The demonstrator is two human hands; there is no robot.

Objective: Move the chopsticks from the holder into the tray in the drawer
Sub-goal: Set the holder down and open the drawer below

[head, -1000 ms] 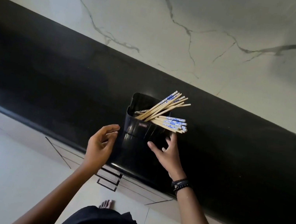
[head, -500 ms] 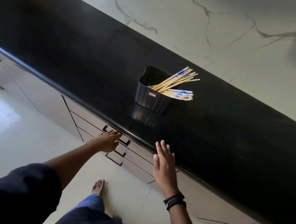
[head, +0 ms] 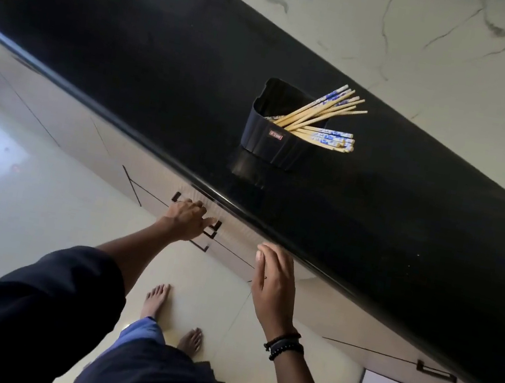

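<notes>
On the black table (head: 134, 50), toward its far edge by the marble-patterned wall (head: 432, 47), stands a black holder (head: 272, 143) with a small red label on its near face. Wooden chopsticks (head: 325, 117) with blue-and-white patterned ends sit in it, leaning out over its right rim in two loose bunches, one angled up toward the wall and one lying lower and flatter.

Below the near edge of the table runs a row of pale drawer fronts with dark bar handles. The left hand (head: 187, 219) rests on the handle (head: 213, 230) of the top drawer (head: 158, 189), its fingers curled around the bar; the drawer front looks flush with its neighbours, so no tray shows. The right hand (head: 273, 282) hovers just to the right, near the table's edge, fingers held together and straight, palm turned leftward, gripping nothing. Dark bead bracelets (head: 284, 347) circle its wrist.

Nearer still, a dark sleeve (head: 28, 304) covers the left arm, and two bare feet stand on the pale tiled floor (head: 27, 205).
</notes>
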